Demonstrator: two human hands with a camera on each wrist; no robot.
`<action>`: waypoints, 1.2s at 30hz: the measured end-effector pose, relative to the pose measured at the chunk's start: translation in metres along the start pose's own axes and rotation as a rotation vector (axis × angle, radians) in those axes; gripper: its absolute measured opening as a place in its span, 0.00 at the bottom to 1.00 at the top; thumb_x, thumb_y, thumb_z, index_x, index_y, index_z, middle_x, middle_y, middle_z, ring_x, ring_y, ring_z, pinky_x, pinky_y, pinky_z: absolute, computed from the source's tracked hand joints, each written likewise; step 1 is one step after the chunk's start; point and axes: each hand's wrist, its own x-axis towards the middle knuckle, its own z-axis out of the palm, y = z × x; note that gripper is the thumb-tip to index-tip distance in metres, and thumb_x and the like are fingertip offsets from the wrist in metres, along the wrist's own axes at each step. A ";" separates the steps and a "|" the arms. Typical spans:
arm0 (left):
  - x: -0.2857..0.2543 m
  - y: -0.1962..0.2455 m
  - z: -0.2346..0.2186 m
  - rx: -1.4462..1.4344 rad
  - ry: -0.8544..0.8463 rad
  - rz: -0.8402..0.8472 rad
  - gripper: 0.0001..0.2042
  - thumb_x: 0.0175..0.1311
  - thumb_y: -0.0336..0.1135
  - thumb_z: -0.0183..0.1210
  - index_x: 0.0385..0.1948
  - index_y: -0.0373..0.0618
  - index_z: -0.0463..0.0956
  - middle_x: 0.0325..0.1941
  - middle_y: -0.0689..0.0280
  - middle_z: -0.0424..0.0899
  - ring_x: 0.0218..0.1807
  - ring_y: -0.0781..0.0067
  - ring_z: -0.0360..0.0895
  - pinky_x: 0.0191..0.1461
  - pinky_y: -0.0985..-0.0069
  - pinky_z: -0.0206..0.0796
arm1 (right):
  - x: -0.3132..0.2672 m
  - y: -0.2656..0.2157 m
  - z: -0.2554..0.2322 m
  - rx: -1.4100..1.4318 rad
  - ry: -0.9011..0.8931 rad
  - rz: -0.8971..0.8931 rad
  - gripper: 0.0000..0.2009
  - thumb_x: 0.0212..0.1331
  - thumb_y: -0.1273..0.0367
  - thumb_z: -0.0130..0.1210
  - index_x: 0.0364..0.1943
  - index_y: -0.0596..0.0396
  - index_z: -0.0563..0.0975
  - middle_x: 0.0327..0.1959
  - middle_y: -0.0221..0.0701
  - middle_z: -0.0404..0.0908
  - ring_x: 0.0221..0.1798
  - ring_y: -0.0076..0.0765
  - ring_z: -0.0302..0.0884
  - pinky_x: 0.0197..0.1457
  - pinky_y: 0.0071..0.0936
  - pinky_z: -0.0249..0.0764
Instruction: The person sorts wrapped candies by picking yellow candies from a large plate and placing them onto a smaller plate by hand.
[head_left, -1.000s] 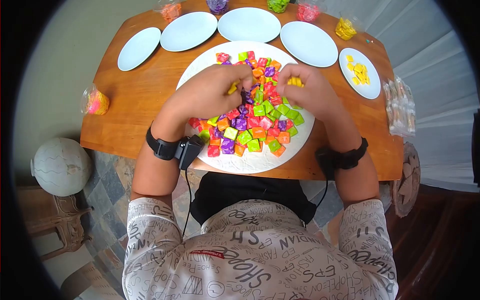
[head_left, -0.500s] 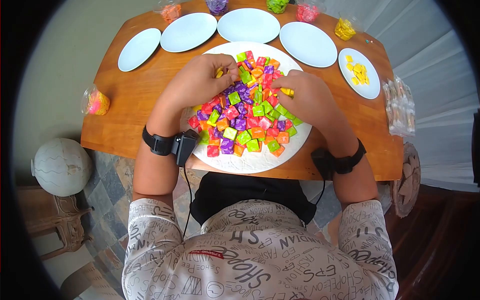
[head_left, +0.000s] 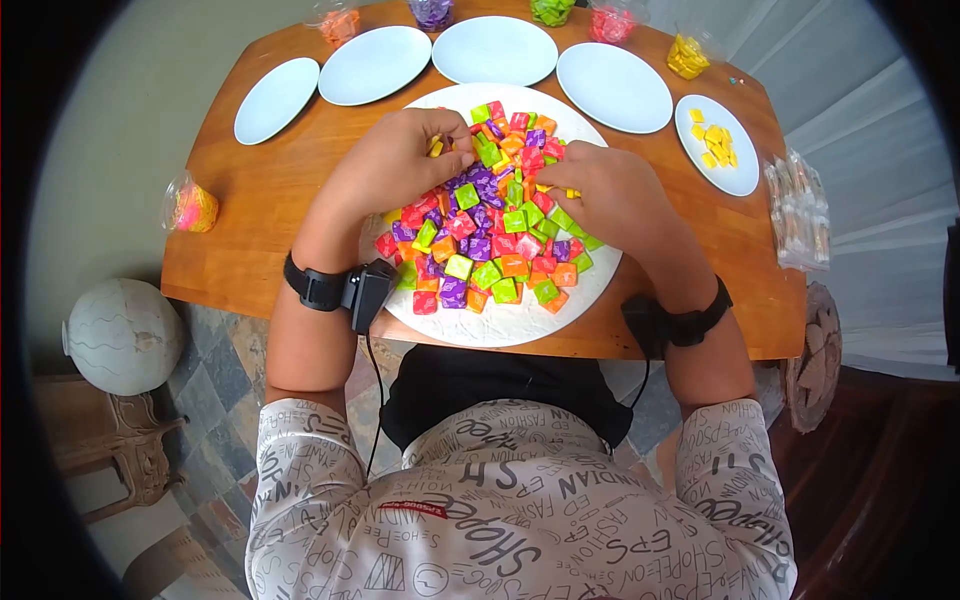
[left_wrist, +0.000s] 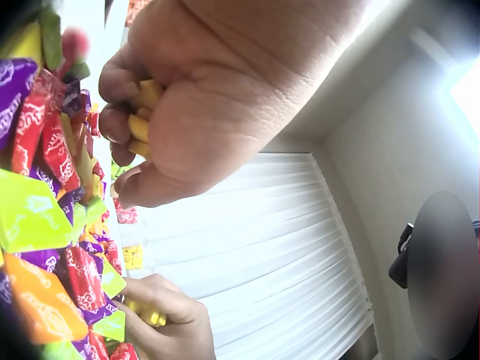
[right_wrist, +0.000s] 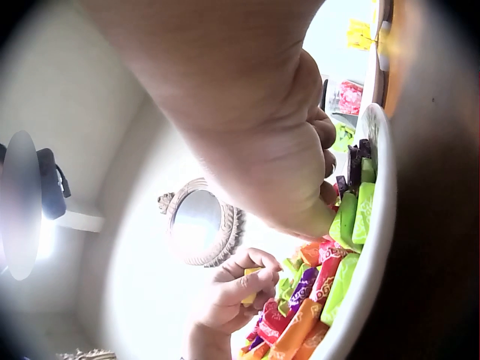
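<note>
A large white round plate (head_left: 408,318) bears a heap of wrapped candies (head_left: 478,245) in red, orange, green, purple and yellow. Over the heap's upper left, the left hand (head_left: 405,160) has its fingers curled round several yellow candies (left_wrist: 140,124), seen in the left wrist view. The right hand (head_left: 608,195) reaches into the heap's right side, fingertips down among the pieces; yellow candies (left_wrist: 154,316) show in its curled fingers. In the right wrist view this hand (right_wrist: 262,150) hides its own fingertips, beside green candies (right_wrist: 363,214).
Four bare white plates (head_left: 277,101) curve along the far side. A smaller plate (head_left: 743,181) at the right holds yellow squares. Tubs of coloured candies (head_left: 688,57) line the far edge, another tub (head_left: 190,204) stands at the left, and clear packets (head_left: 800,215) lie at the right edge.
Both hands have shifted left over the heap since the first frame, the left one baring purple and green candies. Over the last half second they have hardly moved.
</note>
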 end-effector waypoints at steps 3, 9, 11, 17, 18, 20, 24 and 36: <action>0.000 0.004 -0.001 0.049 -0.001 0.013 0.05 0.64 0.31 0.67 0.34 0.39 0.82 0.33 0.61 0.86 0.37 0.66 0.81 0.47 0.69 0.73 | -0.001 0.000 -0.001 -0.026 0.011 0.007 0.10 0.61 0.67 0.65 0.46 0.44 0.88 0.37 0.33 0.83 0.41 0.45 0.84 0.42 0.42 0.78; 0.000 0.001 0.000 0.038 0.002 0.019 0.06 0.64 0.31 0.67 0.34 0.39 0.82 0.34 0.60 0.86 0.38 0.64 0.81 0.47 0.68 0.73 | 0.000 0.007 0.002 -0.047 0.054 0.038 0.10 0.63 0.67 0.64 0.47 0.45 0.87 0.38 0.32 0.83 0.42 0.45 0.84 0.43 0.41 0.78; 0.001 -0.001 0.000 0.036 -0.002 0.009 0.06 0.64 0.31 0.68 0.35 0.39 0.82 0.34 0.60 0.86 0.38 0.64 0.81 0.47 0.68 0.73 | 0.000 0.008 0.002 -0.051 0.066 0.059 0.10 0.63 0.67 0.64 0.47 0.45 0.87 0.38 0.32 0.83 0.42 0.45 0.84 0.43 0.41 0.78; 0.001 0.000 0.000 0.049 -0.011 0.003 0.06 0.64 0.31 0.68 0.37 0.39 0.83 0.36 0.60 0.87 0.40 0.62 0.82 0.48 0.68 0.74 | -0.001 -0.004 0.003 -0.062 -0.022 0.028 0.11 0.63 0.67 0.62 0.49 0.42 0.87 0.38 0.33 0.83 0.42 0.44 0.84 0.42 0.42 0.78; 0.001 0.000 0.000 0.064 -0.016 0.009 0.06 0.64 0.31 0.68 0.38 0.39 0.84 0.36 0.59 0.87 0.41 0.62 0.83 0.49 0.68 0.74 | -0.001 -0.005 0.006 -0.100 -0.030 0.043 0.11 0.63 0.67 0.62 0.49 0.41 0.87 0.38 0.33 0.82 0.41 0.44 0.85 0.41 0.43 0.78; 0.000 -0.001 0.003 0.057 -0.040 0.061 0.08 0.64 0.30 0.67 0.42 0.40 0.85 0.38 0.58 0.88 0.41 0.61 0.84 0.50 0.67 0.75 | 0.000 -0.005 0.010 -0.138 -0.036 0.058 0.11 0.63 0.67 0.62 0.49 0.40 0.87 0.37 0.33 0.82 0.41 0.44 0.85 0.40 0.43 0.78; -0.001 0.007 0.014 0.127 -0.094 0.038 0.15 0.63 0.29 0.65 0.52 0.44 0.87 0.43 0.53 0.90 0.44 0.56 0.87 0.52 0.64 0.77 | 0.002 -0.008 0.010 -0.153 -0.006 0.084 0.10 0.65 0.65 0.62 0.48 0.40 0.87 0.36 0.34 0.82 0.39 0.44 0.85 0.39 0.43 0.78; 0.018 0.033 0.029 0.634 -0.206 -0.037 0.20 0.64 0.34 0.61 0.58 0.54 0.85 0.46 0.57 0.91 0.49 0.52 0.88 0.55 0.57 0.78 | 0.010 0.002 0.000 0.648 0.214 0.270 0.13 0.73 0.61 0.61 0.54 0.50 0.86 0.34 0.31 0.85 0.37 0.37 0.83 0.38 0.38 0.78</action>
